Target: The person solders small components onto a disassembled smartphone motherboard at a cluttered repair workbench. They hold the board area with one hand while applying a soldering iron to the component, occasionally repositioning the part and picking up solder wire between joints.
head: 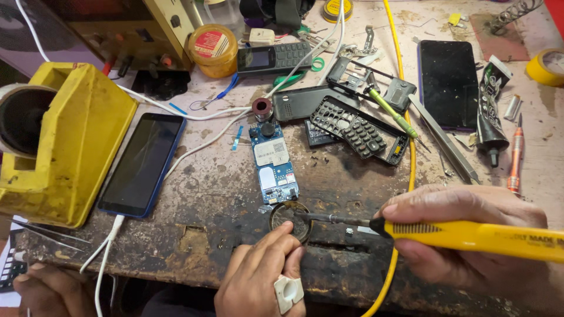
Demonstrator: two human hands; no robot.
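Observation:
My right hand point(464, 235) grips a yellow-handled soldering iron point(470, 235) that points left, its dark tip resting in a small round tin point(283, 212) at the bench's front edge. My left hand point(258, 279), wearing a white square ring, touches the near rim of that tin with its fingertips. A bare blue phone circuit board point(273, 161) lies flat just behind the tin.
A blue smartphone point(141, 164) with a white cable and a yellow tape holder point(70, 141) sit on the left. A keypad frame point(358, 132), black smartphone point(449, 82), tweezers point(443, 141), glue tube point(490, 111) and orange screwdriver point(516, 155) lie at right. Another hand point(47, 290) shows bottom left.

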